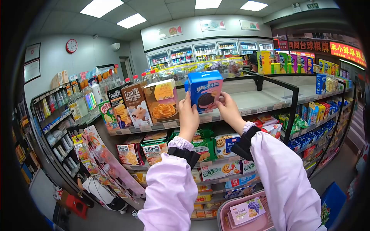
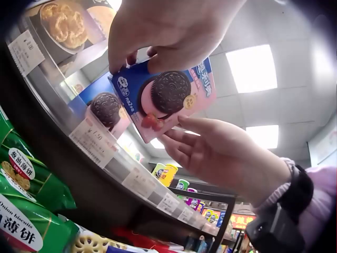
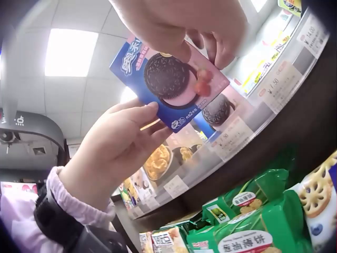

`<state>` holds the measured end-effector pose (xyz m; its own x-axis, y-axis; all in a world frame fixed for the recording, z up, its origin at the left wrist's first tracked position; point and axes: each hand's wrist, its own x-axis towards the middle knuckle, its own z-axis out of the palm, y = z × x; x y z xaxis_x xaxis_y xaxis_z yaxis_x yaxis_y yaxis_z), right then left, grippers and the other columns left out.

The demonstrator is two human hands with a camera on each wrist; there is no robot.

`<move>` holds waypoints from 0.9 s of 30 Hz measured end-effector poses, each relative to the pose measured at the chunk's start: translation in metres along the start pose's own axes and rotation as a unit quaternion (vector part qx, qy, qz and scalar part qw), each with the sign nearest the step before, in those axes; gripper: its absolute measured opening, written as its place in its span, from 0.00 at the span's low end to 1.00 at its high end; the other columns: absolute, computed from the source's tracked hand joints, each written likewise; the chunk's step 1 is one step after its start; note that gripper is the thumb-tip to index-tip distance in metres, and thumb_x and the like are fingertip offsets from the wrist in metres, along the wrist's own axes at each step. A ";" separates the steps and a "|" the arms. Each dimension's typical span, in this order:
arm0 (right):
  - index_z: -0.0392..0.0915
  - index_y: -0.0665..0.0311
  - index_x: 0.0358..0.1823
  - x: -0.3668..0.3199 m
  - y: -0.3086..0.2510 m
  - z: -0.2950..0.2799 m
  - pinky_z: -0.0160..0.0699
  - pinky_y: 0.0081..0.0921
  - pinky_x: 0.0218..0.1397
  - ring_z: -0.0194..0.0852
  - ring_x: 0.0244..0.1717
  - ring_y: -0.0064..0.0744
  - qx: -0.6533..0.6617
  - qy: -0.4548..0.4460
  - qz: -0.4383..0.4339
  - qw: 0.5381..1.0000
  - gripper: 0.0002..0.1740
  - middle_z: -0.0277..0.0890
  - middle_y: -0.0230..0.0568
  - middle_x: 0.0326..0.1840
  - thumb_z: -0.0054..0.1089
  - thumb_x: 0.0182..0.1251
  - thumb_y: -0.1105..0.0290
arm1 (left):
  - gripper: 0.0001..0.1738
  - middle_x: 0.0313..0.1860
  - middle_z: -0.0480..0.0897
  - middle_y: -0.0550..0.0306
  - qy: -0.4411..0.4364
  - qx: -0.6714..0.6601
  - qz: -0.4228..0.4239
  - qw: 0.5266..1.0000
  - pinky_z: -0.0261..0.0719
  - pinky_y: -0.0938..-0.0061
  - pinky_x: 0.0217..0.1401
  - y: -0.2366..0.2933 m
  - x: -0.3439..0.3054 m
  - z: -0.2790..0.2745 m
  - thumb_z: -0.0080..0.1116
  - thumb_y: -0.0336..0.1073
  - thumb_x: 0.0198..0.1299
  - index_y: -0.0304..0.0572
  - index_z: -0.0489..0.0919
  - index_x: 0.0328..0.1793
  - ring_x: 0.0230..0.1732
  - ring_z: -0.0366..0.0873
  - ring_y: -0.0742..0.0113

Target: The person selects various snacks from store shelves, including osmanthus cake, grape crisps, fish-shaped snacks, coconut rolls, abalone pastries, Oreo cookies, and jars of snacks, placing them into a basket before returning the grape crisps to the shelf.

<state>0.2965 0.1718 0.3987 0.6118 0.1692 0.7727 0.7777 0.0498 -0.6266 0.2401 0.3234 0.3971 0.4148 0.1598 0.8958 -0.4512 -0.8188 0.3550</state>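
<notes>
A blue and pink cookie box is held up in front of the shelf, its picture of a dark cookie facing the head view. My left hand grips its left side, thumb on the front. At the lower right edge, my right hand pinches the box between thumb and fingers. In the left wrist view the left hand is at the top of the box and the right hand below it. Behind it, a similar box stands on the shelf in the right wrist view.
Brown and yellow snack boxes stand left of the hands. Green biscuit packs lie on the shelf below. A pink basket with a purple and white box is low in front. A black rack post rises at right.
</notes>
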 end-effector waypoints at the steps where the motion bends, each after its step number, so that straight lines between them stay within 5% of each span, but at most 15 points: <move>1: 0.63 0.76 0.56 0.003 0.018 0.004 0.73 0.30 0.45 0.79 0.39 0.38 0.019 -0.005 0.006 1.000 0.20 0.76 0.52 0.40 0.46 0.62 0.78 | 0.30 0.49 0.68 0.38 -0.004 0.011 -0.012 1.000 0.66 0.62 0.56 -0.004 -0.001 0.004 0.48 0.22 0.55 0.29 0.59 0.66 0.51 0.68 0.44; 8: 0.65 0.77 0.50 0.008 0.057 0.014 0.71 0.27 0.51 0.76 0.44 0.36 0.058 -0.033 -0.009 0.998 0.16 0.75 0.51 0.44 0.40 0.60 0.82 | 0.35 0.53 0.66 0.30 -0.033 0.058 -0.061 0.996 0.62 0.60 0.62 -0.021 -0.006 0.016 0.43 0.20 0.51 0.24 0.52 0.68 0.55 0.64 0.38; 12: 0.60 0.76 0.60 0.008 0.035 0.007 0.69 0.24 0.57 0.74 0.49 0.31 0.052 -0.189 0.018 0.980 0.24 0.73 0.46 0.48 0.36 0.60 0.86 | 0.36 0.57 0.65 0.28 -0.055 0.058 -0.088 0.993 0.60 0.59 0.64 -0.023 -0.004 0.017 0.43 0.21 0.48 0.21 0.50 0.67 0.60 0.61 0.36; 19: 0.58 0.77 0.60 0.008 0.048 0.011 0.66 0.24 0.60 0.71 0.53 0.31 0.114 -0.184 0.045 0.975 0.25 0.70 0.48 0.52 0.35 0.58 0.88 | 0.36 0.57 0.67 0.28 -0.074 0.026 -0.098 0.992 0.60 0.59 0.64 -0.008 -0.007 0.012 0.43 0.22 0.48 0.21 0.49 0.67 0.59 0.65 0.36; 24: 0.58 0.77 0.60 0.005 0.052 0.012 0.64 0.28 0.62 0.68 0.58 0.38 -0.031 -0.154 0.035 0.987 0.26 0.68 0.54 0.56 0.38 0.57 0.86 | 0.37 0.57 0.67 0.25 -0.119 0.087 -0.149 0.978 0.64 0.63 0.62 -0.016 -0.012 0.009 0.42 0.23 0.46 0.19 0.51 0.66 0.59 0.66 0.37; 27: 0.58 0.77 0.61 -0.003 0.012 0.000 0.65 0.30 0.62 0.67 0.60 0.42 -0.088 -0.180 0.059 0.978 0.27 0.66 0.58 0.57 0.42 0.57 0.82 | 0.38 0.60 0.63 0.24 -0.108 0.089 -0.127 0.982 0.54 0.58 0.68 -0.021 -0.015 0.012 0.45 0.25 0.47 0.17 0.49 0.66 0.64 0.60 0.36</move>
<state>0.3036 0.1720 0.3886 0.6323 0.5006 0.5913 0.7374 -0.1546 -0.6575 0.2532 0.3317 0.3727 0.6634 0.2668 0.6990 -0.1733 -0.8541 0.4905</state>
